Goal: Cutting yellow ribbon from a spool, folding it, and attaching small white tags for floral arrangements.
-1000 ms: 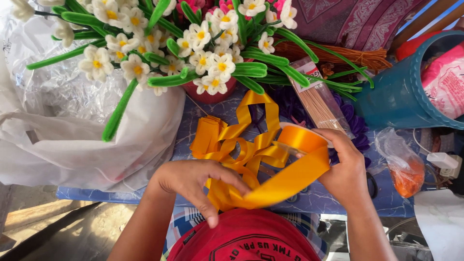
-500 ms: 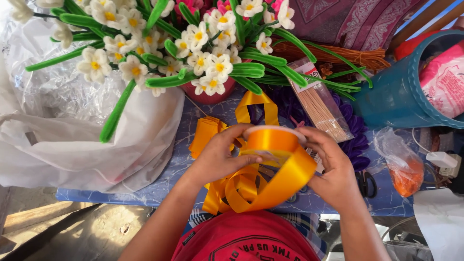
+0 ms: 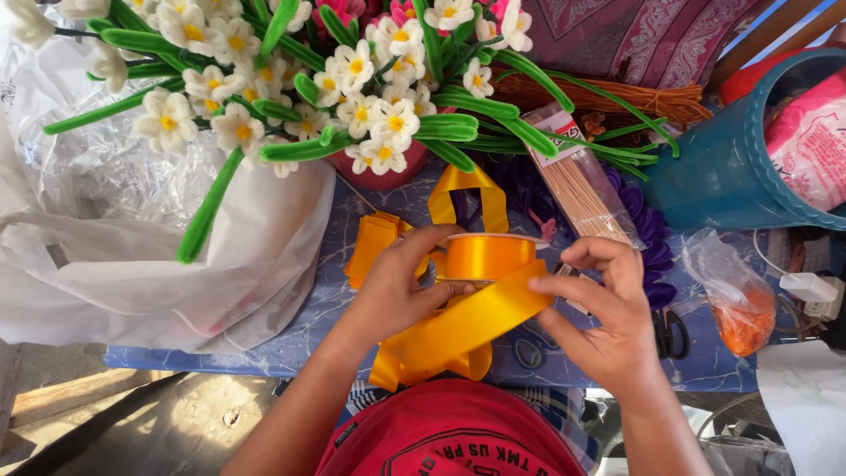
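Observation:
My left hand (image 3: 401, 286) grips a spool of shiny orange ribbon (image 3: 489, 256), fingers wrapped round its left side. My right hand (image 3: 604, 313) pinches the loose ribbon band (image 3: 467, 322) that runs from the spool down toward my lap. More orange ribbon loops (image 3: 379, 242) lie on the blue marbled tabletop (image 3: 317, 326) behind the spool. The spool's far side is hidden by my fingers.
A pot of handmade white flowers with green stems (image 3: 352, 97) stands at the back. White plastic bags (image 3: 132, 264) lie left. A packet of wooden skewers (image 3: 586, 189), a teal basket (image 3: 731, 167), scissors (image 3: 670, 335) and a small bag of orange bits (image 3: 736, 308) sit right.
My left hand rose from the loose ribbon and closed on the spool. Both hands lifted the spool and ribbon higher and drew the band taut.

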